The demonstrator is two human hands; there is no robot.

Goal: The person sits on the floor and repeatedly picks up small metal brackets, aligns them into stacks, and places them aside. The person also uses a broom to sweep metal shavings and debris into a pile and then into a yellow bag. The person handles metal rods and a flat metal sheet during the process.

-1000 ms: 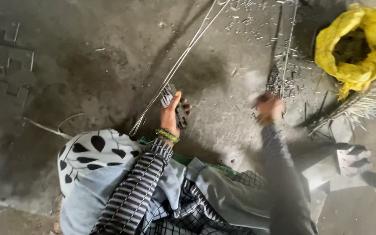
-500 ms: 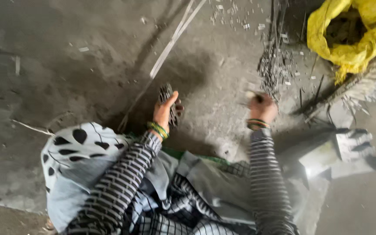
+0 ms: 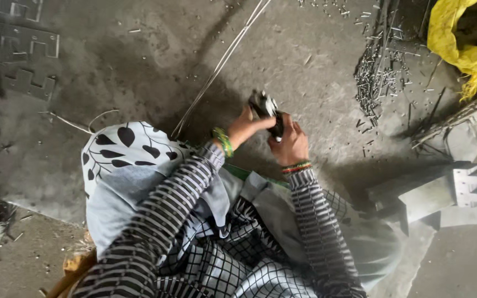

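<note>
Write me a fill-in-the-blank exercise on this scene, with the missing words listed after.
1. The left hand and the right hand both grip one small dark ____.
2. The sack at the top right is ____ in colour.
3. The short metal pins lie heaped on the ____ near that sack.
4. Both sleeves show a ____ pattern in black and white.

Missing words: tool; yellow; floor; striped

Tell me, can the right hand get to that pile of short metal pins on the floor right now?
Probably yes. The pin pile lies on open floor up and to the right of the right hand, with nothing between. But that hand's grip is on the dark hand tool, shared with the left hand.
</note>
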